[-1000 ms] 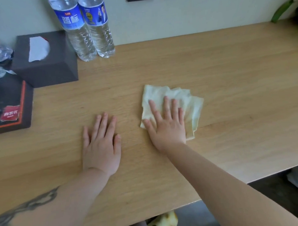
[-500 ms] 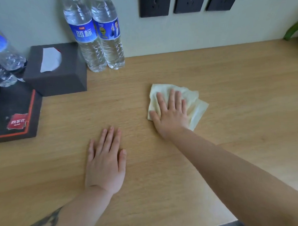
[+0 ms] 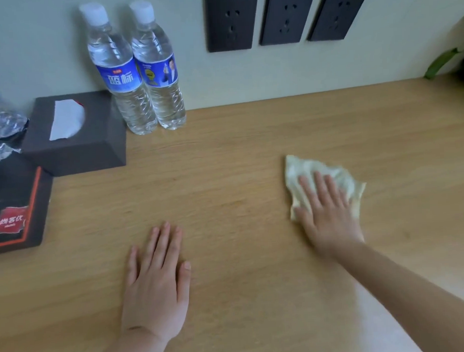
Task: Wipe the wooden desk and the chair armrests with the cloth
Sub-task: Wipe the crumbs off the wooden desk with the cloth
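While our right hand (image 3: 331,214) lies flat on the table (image 3: 239,175), the pale yellow cloth (image 3: 340,179) sits beneath its fingers (image 3: 320,188), crumpled and spread toward the wall, with its edges showing past the fingertips and on both sides of the hand. The fingers are straight and close together, pressing the cloth down rather than curling round it, and the thumb rests along the cloth's near left corner. The hand and cloth look slightly blurred. Our left hand (image 3: 156,288) is well apart from the cloth, to the left and nearer to us, laid palm down on the bare wood with its fingers straight and only a little spread; it holds nothing. Both forearms reach in from the bottom edge of the view. At the back left of the table two clear water bottles (image 3: 139,81) with blue labels stand upright, touching each other, against the wall. Just beside them on the left sits a dark tissue box (image 3: 91,150) with a white tissue showing at its top opening. Further left a black tray (image 3: 19,206) with an orange border and a red label lies at the table's edge, with a crinkled bottle (image 3: 0,124) behind it. Three dark wall sockets (image 3: 285,16) are set in a row above the table, and green leaves (image 3: 449,60) show at the far right.
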Demonstrator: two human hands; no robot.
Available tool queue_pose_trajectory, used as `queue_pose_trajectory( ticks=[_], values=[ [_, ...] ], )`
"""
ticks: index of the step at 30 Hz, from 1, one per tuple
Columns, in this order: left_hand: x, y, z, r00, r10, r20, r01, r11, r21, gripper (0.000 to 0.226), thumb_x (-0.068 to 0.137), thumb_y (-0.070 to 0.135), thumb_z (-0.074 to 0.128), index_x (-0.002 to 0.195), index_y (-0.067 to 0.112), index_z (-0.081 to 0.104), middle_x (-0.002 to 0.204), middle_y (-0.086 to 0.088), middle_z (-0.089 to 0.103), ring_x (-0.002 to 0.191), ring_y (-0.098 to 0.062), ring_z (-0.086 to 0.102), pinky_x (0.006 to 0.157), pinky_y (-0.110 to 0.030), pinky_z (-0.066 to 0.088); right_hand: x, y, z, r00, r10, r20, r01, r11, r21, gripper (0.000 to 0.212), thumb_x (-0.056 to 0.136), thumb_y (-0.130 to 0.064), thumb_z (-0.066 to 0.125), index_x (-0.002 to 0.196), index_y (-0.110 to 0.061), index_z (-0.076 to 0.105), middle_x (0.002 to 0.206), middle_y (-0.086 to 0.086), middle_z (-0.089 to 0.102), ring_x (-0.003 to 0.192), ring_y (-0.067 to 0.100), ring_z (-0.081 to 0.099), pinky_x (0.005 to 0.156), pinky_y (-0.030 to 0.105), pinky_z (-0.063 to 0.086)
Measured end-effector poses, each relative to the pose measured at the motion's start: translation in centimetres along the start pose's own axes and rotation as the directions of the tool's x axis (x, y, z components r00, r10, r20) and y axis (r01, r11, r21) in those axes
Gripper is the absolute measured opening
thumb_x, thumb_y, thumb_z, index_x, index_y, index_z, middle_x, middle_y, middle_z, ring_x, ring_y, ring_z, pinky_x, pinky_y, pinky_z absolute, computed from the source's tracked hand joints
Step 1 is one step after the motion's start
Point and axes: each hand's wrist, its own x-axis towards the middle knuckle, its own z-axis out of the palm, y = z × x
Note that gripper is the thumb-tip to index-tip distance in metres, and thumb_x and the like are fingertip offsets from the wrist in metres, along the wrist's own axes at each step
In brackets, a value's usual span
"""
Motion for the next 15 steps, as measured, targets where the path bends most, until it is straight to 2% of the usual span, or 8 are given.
queue_pose_trajectory(
  ticks=[2,4,6,8,10,11,13,15],
  values=[
    [0.0,-0.1,0.1,1.000,0.005,-0.002,-0.005,1.000,0.007,0.061,0.092,0.047,0.005,0.149,0.026,0.005,0.158,0.013,0.001,0.145,-0.005,-0.004,0.119,-0.039,0.000,3.8,-1.9,0.0,0.959,0.284,-0.009,-0.281,0.954,0.100,0.063,0.095,-0.052,0.005,0.151,-0.028,-0.014,0.159,0.008,-0.017,0.144,0.027,-0.021,0.118,0.044,-0.008],
    [0.0,-0.2,0.1,1.000,0.007,-0.004,-0.007,1.000,0.012,0.062,0.091,0.047,0.003,0.149,0.026,0.003,0.158,0.013,-0.001,0.145,-0.005,-0.005,0.119,-0.040,0.000,5.5,-4.8,0.3,0.915,0.403,-0.005,-0.399,0.906,0.140,0.063,0.097,-0.050,0.006,0.151,-0.023,-0.014,0.159,0.012,-0.017,0.144,0.032,-0.021,0.117,0.046,-0.010],
    [0.0,-0.2,0.1,1.000,0.007,-0.002,-0.007,1.000,0.019,0.062,0.092,0.047,0.004,0.150,0.025,0.004,0.158,0.012,0.000,0.146,-0.005,-0.005,0.119,-0.040,0.001,4.3,-5.9,0.7,0.953,0.301,-0.015,-0.298,0.949,0.106,0.062,0.097,-0.049,0.005,0.150,-0.024,-0.015,0.158,0.010,-0.020,0.143,0.031,-0.023,0.117,0.046,-0.010],
    [0.0,-0.3,0.3,1.000,0.016,0.004,-0.016,0.999,0.035,0.063,0.092,0.048,0.004,0.150,0.025,0.005,0.159,0.012,0.001,0.146,-0.005,-0.005,0.119,-0.040,0.001,0.2,-4.7,0.9,0.998,0.046,-0.031,-0.044,0.996,0.071,0.062,0.096,-0.050,0.003,0.150,-0.027,-0.015,0.158,0.006,-0.023,0.143,0.027,-0.026,0.118,0.045,-0.010],
    [0.1,-0.6,0.4,1.000,0.016,0.001,-0.016,0.999,0.043,0.064,0.092,0.049,0.005,0.152,0.025,0.010,0.159,0.011,0.005,0.146,-0.005,-0.002,0.118,-0.038,0.001,-5.6,-2.4,1.3,0.983,-0.181,-0.013,0.182,0.982,0.050,0.063,0.095,-0.051,0.002,0.151,-0.026,-0.013,0.158,0.006,-0.020,0.143,0.026,-0.025,0.118,0.045,-0.007],
    [0.1,-0.7,0.5,1.000,0.016,0.001,-0.016,0.999,0.039,0.064,0.093,0.049,0.007,0.152,0.025,0.013,0.159,0.010,0.008,0.146,-0.005,0.000,0.117,-0.037,0.001,-8.7,-0.8,1.6,0.970,-0.241,0.016,0.241,0.970,0.020,0.063,0.096,-0.051,0.003,0.152,-0.024,-0.008,0.160,0.007,-0.014,0.145,0.027,-0.020,0.119,0.046,-0.003],
    [0.4,-1.0,0.8,1.000,0.014,0.002,-0.014,1.000,0.021,0.063,0.094,0.051,0.010,0.151,0.026,0.020,0.159,0.009,0.016,0.145,-0.005,0.005,0.115,-0.038,0.004,-13.6,3.7,1.9,0.983,-0.184,0.022,0.185,0.982,-0.040,0.063,0.097,-0.050,0.008,0.153,-0.021,0.002,0.161,0.011,0.000,0.147,0.030,-0.006,0.117,0.046,0.007],
    [0.7,-1.4,1.2,1.000,0.005,0.012,-0.005,1.000,-0.005,0.060,0.094,0.054,0.010,0.149,0.033,0.020,0.159,0.009,0.019,0.144,-0.002,0.005,0.115,-0.043,0.008,-15.3,9.1,1.3,0.995,0.100,0.020,-0.098,0.993,-0.070,0.065,0.095,-0.053,-0.001,0.152,-0.022,-0.008,0.160,0.012,-0.006,0.147,0.031,-0.009,0.119,0.046,0.006]
  ],
)
